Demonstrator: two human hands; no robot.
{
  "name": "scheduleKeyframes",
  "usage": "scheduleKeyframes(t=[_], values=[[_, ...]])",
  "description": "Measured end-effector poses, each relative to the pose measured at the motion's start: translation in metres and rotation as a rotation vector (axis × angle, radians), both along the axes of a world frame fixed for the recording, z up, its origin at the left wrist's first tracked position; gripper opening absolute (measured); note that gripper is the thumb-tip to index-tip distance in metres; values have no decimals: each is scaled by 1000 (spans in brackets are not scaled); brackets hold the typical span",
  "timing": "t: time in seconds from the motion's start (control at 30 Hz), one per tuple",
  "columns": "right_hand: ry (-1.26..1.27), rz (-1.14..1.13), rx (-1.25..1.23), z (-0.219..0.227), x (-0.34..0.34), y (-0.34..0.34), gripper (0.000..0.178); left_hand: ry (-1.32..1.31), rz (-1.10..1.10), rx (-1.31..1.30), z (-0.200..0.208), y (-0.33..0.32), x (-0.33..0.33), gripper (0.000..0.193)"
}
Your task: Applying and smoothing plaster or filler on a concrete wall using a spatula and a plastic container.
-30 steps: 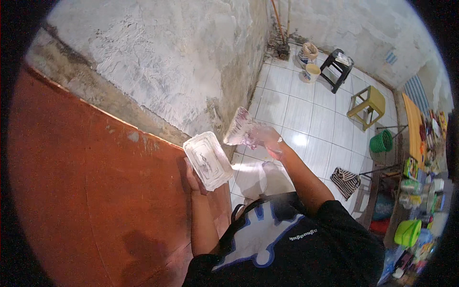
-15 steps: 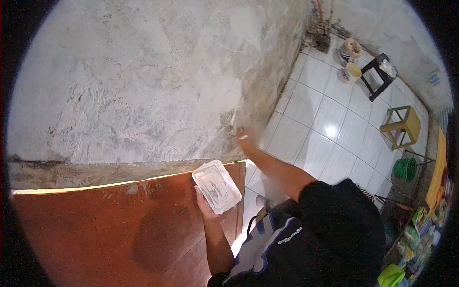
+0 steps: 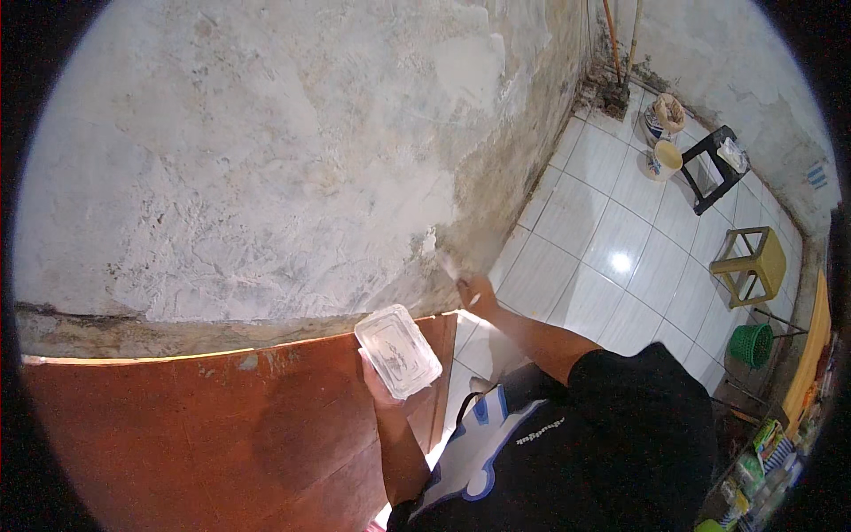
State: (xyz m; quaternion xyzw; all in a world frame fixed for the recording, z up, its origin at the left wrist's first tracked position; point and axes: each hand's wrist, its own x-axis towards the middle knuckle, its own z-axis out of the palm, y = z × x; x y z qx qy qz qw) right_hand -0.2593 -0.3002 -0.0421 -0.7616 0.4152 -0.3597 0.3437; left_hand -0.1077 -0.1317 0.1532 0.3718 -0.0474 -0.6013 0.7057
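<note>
My left hand [image 3: 379,383] grips a shallow rectangular plastic container [image 3: 398,352] from its left and lower side. White paste smears the container, which is tilted in front of the top edge of a reddish-brown board. My right hand [image 3: 479,297] is closed around a small putty knife [image 3: 449,264], its pale blade blurred and pointing up-left at the wall. Whether the blade touches the wall I cannot tell. Uneven white patches cover the rough plaster wall [image 3: 301,160], with a bare grey-brown strip near my right hand.
The reddish-brown board [image 3: 204,434] stands below the wall. On the white tiled floor [image 3: 576,213] are a pail [image 3: 663,161], an open sack [image 3: 669,113], a black stool [image 3: 716,168], a yellowish stool [image 3: 752,266] and a green basket [image 3: 751,346]. Assorted packages [image 3: 771,461] lie at lower right.
My right hand has moved down and slightly right with the putty knife. The left hand still holds the container in nearly the same place. The whole view has shifted slightly.
</note>
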Motion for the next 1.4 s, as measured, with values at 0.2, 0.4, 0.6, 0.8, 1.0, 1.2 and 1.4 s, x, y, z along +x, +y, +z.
scheduleKeyframes(t=[0.2, 0.4, 0.6, 0.8, 1.0, 1.2, 1.4], values=[[-852, -108, 1154, -17, -1, -78, 27, -83, 71, -2, 4, -6, -4, 69], [-798, -165, 1101, -48, 32, -89, 20, -93, 92, 39, 12, 2, -2, 67], [-112, -253, 523, 34, 46, -39, 25, -19, 172, 28, 3, 25, 7, 64], [-412, -87, -44, 69, 13, -15, 25, -45, 134, 38, -1, 15, 3, 64], [-1, -447, 45, 39, 38, -19, 32, -3, 126, 74, 7, 30, 8, 63], [-997, 110, 461, -115, 77, -22, 5, 23, -86, -16, 23, -14, -16, 62], [-298, 237, -320, -15, 12, 25, 11, 18, 86, 28, 4, 60, 19, 62]])
